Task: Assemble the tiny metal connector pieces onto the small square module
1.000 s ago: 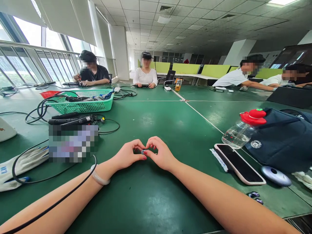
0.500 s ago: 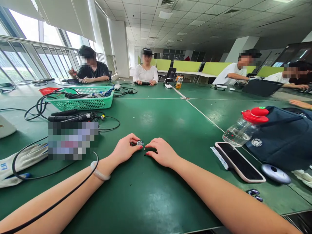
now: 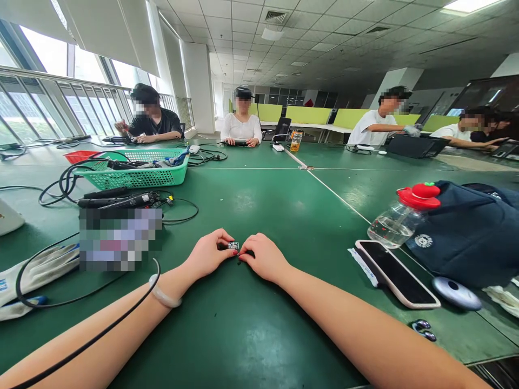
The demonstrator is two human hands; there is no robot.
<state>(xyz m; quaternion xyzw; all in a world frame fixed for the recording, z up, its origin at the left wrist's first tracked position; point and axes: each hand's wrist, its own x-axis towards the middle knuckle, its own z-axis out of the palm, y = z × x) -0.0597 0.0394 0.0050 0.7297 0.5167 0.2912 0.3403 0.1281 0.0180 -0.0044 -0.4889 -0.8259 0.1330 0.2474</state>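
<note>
My left hand (image 3: 207, 254) pinches a small circuit board (image 3: 233, 246), dark with white markings, between thumb and fingertips just over the green table. Close on its right, my right hand (image 3: 264, 256) has its thumb and forefinger pressed together at the board's edge. Whatever sits between those right fingertips is too small to make out. A tiny dark speck shows just under the right thumb tip. The hands nearly meet at the board, and fingers cover part of it.
To the left lie black devices with cables (image 3: 121, 200), a green basket (image 3: 158, 175) and a work glove (image 3: 40, 275). On the right are a red-lidded bottle (image 3: 391, 227), a phone (image 3: 399, 273), an oval case (image 3: 456, 293) and a dark bag (image 3: 466, 237). Several people sit around the table.
My right thumb and forefinger have closed from a spread position and moved left against the board. My left hand still holds it. The view has tilted slightly upward.
</note>
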